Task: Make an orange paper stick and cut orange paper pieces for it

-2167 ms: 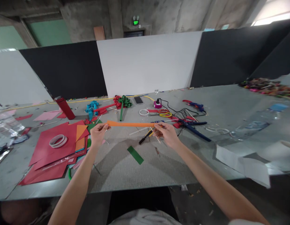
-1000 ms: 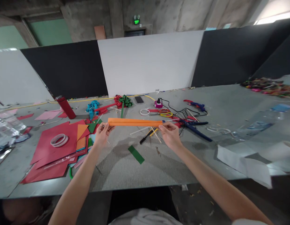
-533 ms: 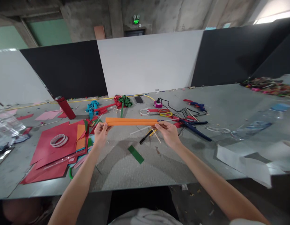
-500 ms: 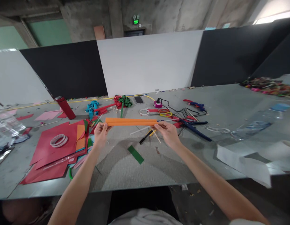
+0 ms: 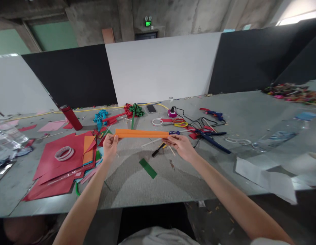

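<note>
A long strip of folded orange paper (image 5: 141, 133) is stretched level above the table, with a crease running along its length. My left hand (image 5: 111, 144) pinches its left end, thumb in front. At the other end my right hand (image 5: 182, 144) is closed on the paper, thumb on top and fingers behind. Below the strip lie a green paper rectangle (image 5: 148, 168) and a black-and-yellow utility knife (image 5: 158, 149). Just behind my right hand is a blue-handled screwdriver (image 5: 174, 132), partly covered.
Red paper sheets (image 5: 55, 156) with a tape roll (image 5: 64, 153) lie left, near a red flask (image 5: 71, 117). Behind are ribbon bows (image 5: 136, 110), a phone (image 5: 151, 109) and scissors (image 5: 182, 123). Dark blue pliers (image 5: 214, 141), a glue gun (image 5: 213, 114) and a plastic bottle (image 5: 280, 134) stand right.
My right hand has shifted slightly left along the orange paper, and the strip's right end has tilted a little lower. More of the blue screwdriver handle shows. My left hand has barely moved.
</note>
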The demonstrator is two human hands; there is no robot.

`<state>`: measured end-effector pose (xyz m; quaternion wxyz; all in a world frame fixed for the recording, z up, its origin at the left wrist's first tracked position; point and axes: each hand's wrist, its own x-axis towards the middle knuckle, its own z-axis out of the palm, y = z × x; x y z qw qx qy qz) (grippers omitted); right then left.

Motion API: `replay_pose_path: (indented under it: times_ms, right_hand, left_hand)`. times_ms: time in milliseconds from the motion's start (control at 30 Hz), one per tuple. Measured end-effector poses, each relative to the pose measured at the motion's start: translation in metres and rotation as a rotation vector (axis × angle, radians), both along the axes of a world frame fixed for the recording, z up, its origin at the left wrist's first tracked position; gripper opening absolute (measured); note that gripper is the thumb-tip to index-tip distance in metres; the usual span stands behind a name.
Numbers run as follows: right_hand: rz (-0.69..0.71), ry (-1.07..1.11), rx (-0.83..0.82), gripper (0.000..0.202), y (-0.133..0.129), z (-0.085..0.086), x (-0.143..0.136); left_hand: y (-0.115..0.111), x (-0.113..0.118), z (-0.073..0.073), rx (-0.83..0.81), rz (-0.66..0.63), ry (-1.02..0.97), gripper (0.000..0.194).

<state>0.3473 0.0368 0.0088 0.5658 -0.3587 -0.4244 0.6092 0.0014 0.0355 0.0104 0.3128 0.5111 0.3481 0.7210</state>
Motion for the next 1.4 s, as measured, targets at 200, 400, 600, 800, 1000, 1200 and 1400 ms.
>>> replay_pose_path:
  times_ms: [200,400,600,800,1000,1200,1400]
  right_hand:
    - [0.088,0.003,-0.068,0.02,0.0,0.002,0.003]
    - [0.124,-0.009,-0.097,0.016,0.002,0.003,0.004]
    - [0.113,0.021,-0.119,0.019,0.008,-0.002,0.007]
    - [0.081,0.038,-0.183,0.017,0.009,-0.004,0.01]
    - [-0.001,0.03,-0.174,0.015,0.011,-0.004,0.01]
    - [-0.137,0.082,0.057,0.03,0.011,-0.001,0.008]
    - [-0.258,0.015,0.202,0.036,0.008,0.008,0.007]
  left_hand:
    - [-0.005,0.002,0.007,-0.005,0.021,0.04,0.043]
    - [-0.01,0.001,0.012,0.011,0.051,0.056,0.043]
    - [-0.015,0.001,0.014,0.018,0.084,0.113,0.042]
    - [-0.018,-0.002,0.014,0.058,0.151,0.178,0.04]
    - [-0.018,-0.003,0.017,0.073,0.177,0.192,0.036]
    - [-0.015,0.002,0.02,0.04,0.076,0.157,0.027]
    - [-0.008,-0.001,0.017,-0.103,-0.141,0.064,0.029]
